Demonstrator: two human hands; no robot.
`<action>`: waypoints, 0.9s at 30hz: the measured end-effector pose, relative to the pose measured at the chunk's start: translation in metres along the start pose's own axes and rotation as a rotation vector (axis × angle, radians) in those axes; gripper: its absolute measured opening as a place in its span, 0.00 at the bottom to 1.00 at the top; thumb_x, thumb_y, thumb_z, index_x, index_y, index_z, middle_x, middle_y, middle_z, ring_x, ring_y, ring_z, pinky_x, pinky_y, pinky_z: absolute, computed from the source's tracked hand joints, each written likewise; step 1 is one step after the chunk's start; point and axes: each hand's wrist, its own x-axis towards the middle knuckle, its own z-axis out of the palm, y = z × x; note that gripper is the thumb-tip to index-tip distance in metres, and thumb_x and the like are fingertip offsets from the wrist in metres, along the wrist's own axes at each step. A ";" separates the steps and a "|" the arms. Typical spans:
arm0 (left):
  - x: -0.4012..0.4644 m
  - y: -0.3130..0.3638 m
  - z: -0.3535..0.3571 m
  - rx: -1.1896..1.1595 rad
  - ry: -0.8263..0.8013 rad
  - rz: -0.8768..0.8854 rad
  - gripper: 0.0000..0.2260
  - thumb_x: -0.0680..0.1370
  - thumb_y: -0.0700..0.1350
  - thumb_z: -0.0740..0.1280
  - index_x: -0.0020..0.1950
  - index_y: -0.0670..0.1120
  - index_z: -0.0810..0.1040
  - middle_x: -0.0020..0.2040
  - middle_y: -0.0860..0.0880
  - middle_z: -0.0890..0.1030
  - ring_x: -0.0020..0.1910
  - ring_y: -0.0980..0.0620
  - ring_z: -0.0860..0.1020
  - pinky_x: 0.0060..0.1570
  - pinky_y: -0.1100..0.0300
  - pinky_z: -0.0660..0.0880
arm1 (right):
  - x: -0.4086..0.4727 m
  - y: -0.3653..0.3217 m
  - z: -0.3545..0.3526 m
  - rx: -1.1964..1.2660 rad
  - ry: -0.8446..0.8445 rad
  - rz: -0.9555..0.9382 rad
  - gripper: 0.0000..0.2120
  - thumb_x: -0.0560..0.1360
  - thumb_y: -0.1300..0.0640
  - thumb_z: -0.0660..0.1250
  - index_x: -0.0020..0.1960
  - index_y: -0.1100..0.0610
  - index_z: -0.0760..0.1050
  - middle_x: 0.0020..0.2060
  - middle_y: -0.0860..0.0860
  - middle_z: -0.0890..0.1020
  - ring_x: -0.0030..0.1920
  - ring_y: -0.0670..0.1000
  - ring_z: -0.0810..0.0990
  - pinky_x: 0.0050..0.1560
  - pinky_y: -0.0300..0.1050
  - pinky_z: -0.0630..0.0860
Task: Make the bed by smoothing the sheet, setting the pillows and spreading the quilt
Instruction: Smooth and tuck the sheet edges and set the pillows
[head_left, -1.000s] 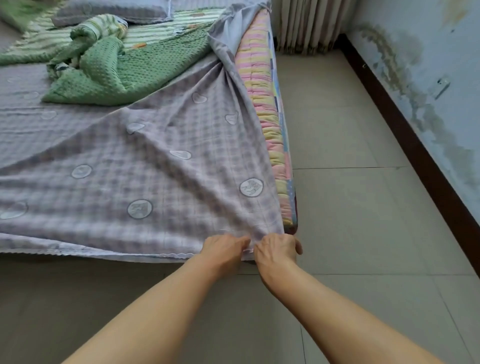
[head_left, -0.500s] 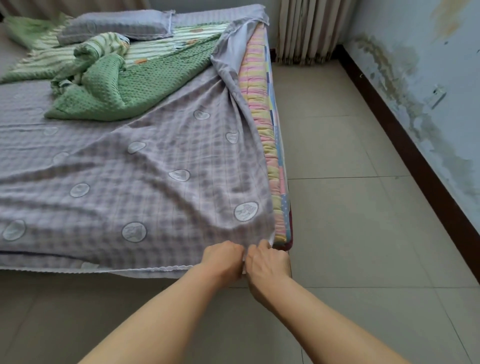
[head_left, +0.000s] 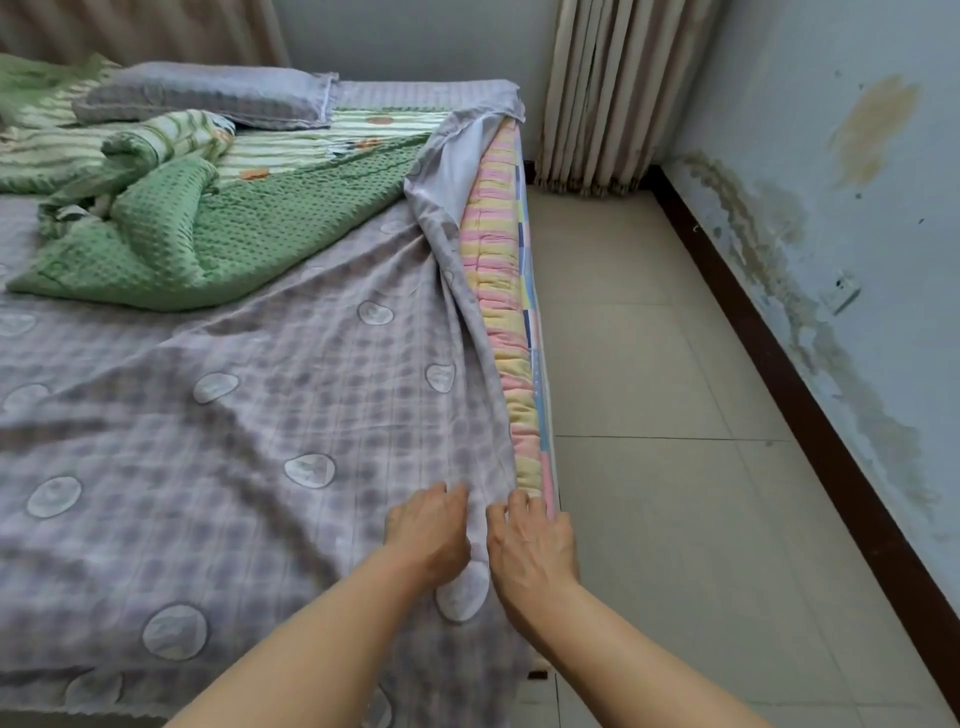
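A lilac checked sheet with round prints covers the bed, and it is creased and folded back along the right side. There it bares a pink and yellow striped mattress pad. My left hand and my right hand rest side by side on the sheet near that right edge. Their fingers point forward and the fingertips lie on the cloth. The sheet's corner hangs over the foot of the bed below my arms. A crumpled green quilt lies across the far half. A lilac pillow sits at the head.
To the right of the bed runs a tiled floor. It is bounded by a stained blue wall with a dark skirting board. A ribbed radiator stands in the far corner. A second green cover lies at the far left.
Both hands let go of the sheet's corner at the foot and moved forward onto the bed along its right edge. The view came closer and the corner now hangs down.
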 end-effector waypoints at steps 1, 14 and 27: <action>0.015 0.000 -0.007 -0.022 0.006 -0.007 0.15 0.78 0.45 0.61 0.64 0.46 0.67 0.62 0.48 0.72 0.60 0.46 0.73 0.55 0.53 0.69 | 0.016 0.003 -0.004 -0.010 0.028 0.001 0.13 0.70 0.55 0.68 0.53 0.57 0.79 0.48 0.57 0.78 0.49 0.57 0.79 0.44 0.51 0.76; 0.162 0.031 -0.042 -0.195 0.022 -0.245 0.27 0.76 0.59 0.58 0.69 0.44 0.64 0.71 0.45 0.58 0.69 0.44 0.63 0.60 0.47 0.68 | 0.189 0.064 -0.020 0.001 -0.103 -0.045 0.20 0.82 0.61 0.48 0.74 0.59 0.56 0.73 0.58 0.59 0.70 0.58 0.61 0.63 0.52 0.63; 0.246 0.015 -0.088 -0.388 0.420 -0.901 0.10 0.77 0.37 0.53 0.59 0.43 0.61 0.49 0.41 0.80 0.45 0.41 0.78 0.42 0.53 0.68 | 0.326 0.089 -0.052 -0.024 -0.077 -0.570 0.26 0.79 0.61 0.57 0.74 0.55 0.53 0.67 0.57 0.64 0.65 0.59 0.65 0.57 0.53 0.66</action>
